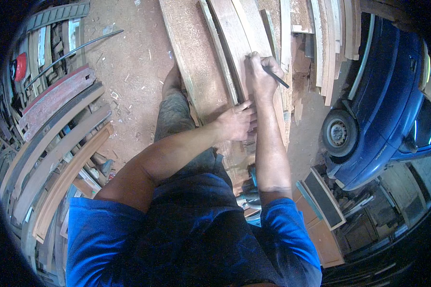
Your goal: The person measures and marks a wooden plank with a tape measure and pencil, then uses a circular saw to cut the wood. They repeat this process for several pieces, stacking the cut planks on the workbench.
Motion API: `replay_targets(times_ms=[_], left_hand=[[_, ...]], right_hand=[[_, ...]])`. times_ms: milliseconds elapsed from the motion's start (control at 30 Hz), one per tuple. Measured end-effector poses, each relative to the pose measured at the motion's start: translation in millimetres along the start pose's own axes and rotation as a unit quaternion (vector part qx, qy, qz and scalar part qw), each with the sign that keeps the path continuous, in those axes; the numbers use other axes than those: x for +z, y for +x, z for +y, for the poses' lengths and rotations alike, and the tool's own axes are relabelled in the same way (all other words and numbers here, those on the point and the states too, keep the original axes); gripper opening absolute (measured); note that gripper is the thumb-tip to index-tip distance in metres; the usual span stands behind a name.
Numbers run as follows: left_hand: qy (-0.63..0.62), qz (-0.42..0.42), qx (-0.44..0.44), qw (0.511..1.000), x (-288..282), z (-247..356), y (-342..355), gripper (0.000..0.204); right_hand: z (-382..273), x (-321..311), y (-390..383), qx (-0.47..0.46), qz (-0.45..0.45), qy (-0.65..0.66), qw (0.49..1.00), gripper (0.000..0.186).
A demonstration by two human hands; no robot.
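A long pale wooden board (230,24) lies lengthwise in front of me. Over its right part, my right hand (262,76) is closed around a dark pencil-like marking tool (277,79), its tip end hidden by the fingers. A thin lighter strip (242,19) runs along the board up to that hand. Nearer to me, my left hand (235,123) grips the board's near part, fingers bent over it and partly hidden. The right forearm passes just beside the left fingertips. A narrow upright wooden edge (218,48) stands left of the board, with a dark gap between them.
A wide sawdust-covered plank (191,43) lies to the left. Stacked timber (62,119) fills the far left side, and more long boards (328,38) stand at the right. A blue car (383,110) is parked beyond them. Wood chips litter the dirt floor (129,71).
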State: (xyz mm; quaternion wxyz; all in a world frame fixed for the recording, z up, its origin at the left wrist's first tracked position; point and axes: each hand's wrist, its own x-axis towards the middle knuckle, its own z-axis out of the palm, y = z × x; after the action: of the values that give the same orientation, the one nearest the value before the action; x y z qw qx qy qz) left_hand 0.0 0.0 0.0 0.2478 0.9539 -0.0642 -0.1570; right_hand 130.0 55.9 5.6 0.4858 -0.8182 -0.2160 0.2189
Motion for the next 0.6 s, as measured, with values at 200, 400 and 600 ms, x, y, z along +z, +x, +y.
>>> replay_targets(times_ms=[200,400,600], left_hand=[[0.028,0.082,-0.013,0.996,14.6,-0.7,3.4,0.060],[0.011,0.087,-0.022,0.996,20.3,0.8,6.3,0.066],[0.020,0.097,-0.013,0.995,18.5,1.0,2.0,0.064]], right_hand=[[6.8,0.2,3.2,-0.022,-0.002,-0.012,1.000,0.041],[2.9,-3.1,2.9,-0.037,-0.019,-0.021,0.999,0.042],[1.6,-3.1,1.0,-0.030,-0.028,-0.037,0.998,0.040]])
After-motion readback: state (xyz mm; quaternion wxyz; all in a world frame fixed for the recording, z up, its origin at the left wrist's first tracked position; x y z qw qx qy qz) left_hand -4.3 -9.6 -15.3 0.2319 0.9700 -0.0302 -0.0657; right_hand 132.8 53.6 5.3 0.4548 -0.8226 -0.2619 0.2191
